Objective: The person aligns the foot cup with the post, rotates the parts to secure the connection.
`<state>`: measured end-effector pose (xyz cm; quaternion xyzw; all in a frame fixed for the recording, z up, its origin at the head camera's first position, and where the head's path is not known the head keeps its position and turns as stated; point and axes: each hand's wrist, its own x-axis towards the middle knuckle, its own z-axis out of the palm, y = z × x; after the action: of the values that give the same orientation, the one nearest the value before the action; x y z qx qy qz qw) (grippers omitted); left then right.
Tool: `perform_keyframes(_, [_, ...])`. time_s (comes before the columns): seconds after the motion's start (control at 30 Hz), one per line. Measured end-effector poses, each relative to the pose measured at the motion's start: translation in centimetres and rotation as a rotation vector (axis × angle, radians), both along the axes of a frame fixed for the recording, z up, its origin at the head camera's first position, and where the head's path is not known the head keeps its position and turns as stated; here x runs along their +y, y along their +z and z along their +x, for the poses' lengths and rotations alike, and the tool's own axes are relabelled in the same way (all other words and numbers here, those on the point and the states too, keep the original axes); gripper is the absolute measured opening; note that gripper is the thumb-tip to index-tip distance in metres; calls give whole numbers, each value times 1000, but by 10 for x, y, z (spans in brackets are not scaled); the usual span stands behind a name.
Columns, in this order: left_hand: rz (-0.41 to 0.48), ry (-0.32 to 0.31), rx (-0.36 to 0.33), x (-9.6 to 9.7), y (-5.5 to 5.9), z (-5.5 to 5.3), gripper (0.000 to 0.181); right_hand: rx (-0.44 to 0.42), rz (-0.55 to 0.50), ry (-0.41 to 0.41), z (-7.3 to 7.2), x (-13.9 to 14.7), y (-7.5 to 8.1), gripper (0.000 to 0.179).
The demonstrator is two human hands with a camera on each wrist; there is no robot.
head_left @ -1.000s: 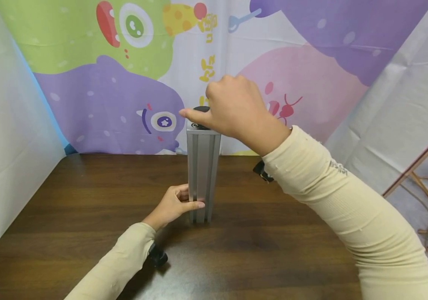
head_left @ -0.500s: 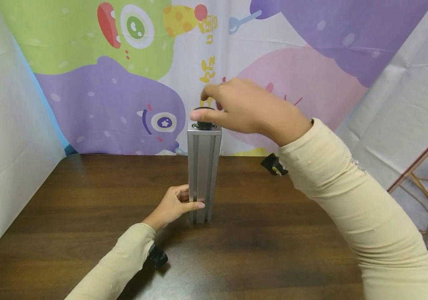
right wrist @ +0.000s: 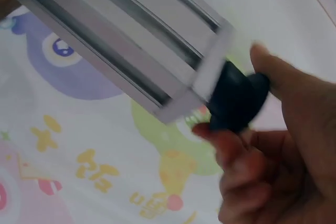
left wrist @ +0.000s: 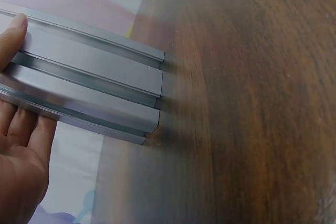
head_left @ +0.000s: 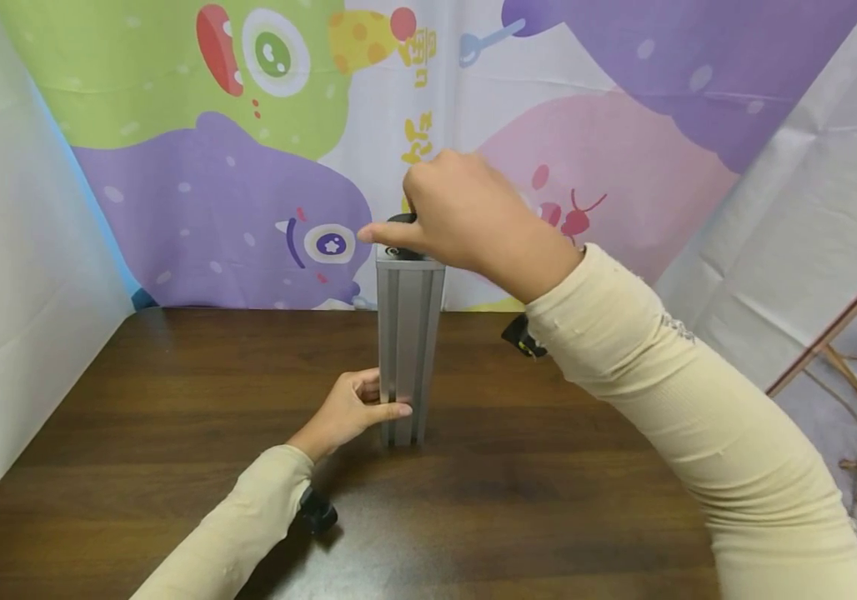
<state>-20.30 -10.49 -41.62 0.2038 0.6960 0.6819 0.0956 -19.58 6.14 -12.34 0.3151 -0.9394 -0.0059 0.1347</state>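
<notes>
A silver aluminium profile point(head_left: 408, 350) with lengthwise grooves stands upright on the wooden table. My left hand point(head_left: 344, 414) grips it near the bottom, thumb across the front and the other fingers behind its left side. In the left wrist view, the profile's lower end point(left wrist: 131, 87) meets the wood. At the top, a black flared knob point(right wrist: 236, 98) juts from the pale end plate point(right wrist: 202, 85). My right hand point(head_left: 466, 215) holds this knob, fingers curled round one side and thumb along the other. From the head view the hand covers most of the knob.
Brown wooden table point(head_left: 548, 492) spreads around the profile. A cartoon-printed curtain point(head_left: 263, 183) hangs behind, close to the table's back edge. Pale cloth walls point(head_left: 759, 217) flank both sides. Black wrist cameras point(head_left: 318, 510) sit on both sleeves.
Half a second ago my right hand was further right, fingers lifted and knob showing; now it has swung left and the fingers curl round it, as one second ago. My left hand stays put.
</notes>
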Motion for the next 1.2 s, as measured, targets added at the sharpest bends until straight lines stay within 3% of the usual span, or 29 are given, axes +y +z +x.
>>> perform_keyframes(0.1, [9,-6,8,0,0,0,48,86,6,-98,0,-6,-5,63])
perform_keyframes(0.2, [8,-8,19,0,-1,-1,49,114,-10,-129,0,-8,-8,63])
perform_keyframes(0.4, [-5,-6,27,0,-1,-1,49,121,-23,-135,1,-8,-9,65])
perform_keyframes(0.5, [-10,-4,23,-1,0,0,50,49,-16,-122,3,-5,-5,67])
perform_keyframes(0.6, [-17,1,18,-1,2,1,51,-99,12,-41,4,4,3,62])
perform_keyframes(0.7, [-17,6,10,-1,2,1,51,-246,76,114,3,15,14,42])
perform_keyframes(0.8, [-11,8,5,-1,2,1,50,-302,134,265,2,22,21,47])
perform_keyframes(0.9, [-6,5,3,-1,2,1,50,-296,126,326,1,22,21,46])
perform_keyframes(0.97, [-5,3,1,-1,1,1,50,-269,112,307,1,19,19,39])
perform_keyframes(1.2, [12,-7,4,0,2,1,50,-156,114,119,7,2,11,29])
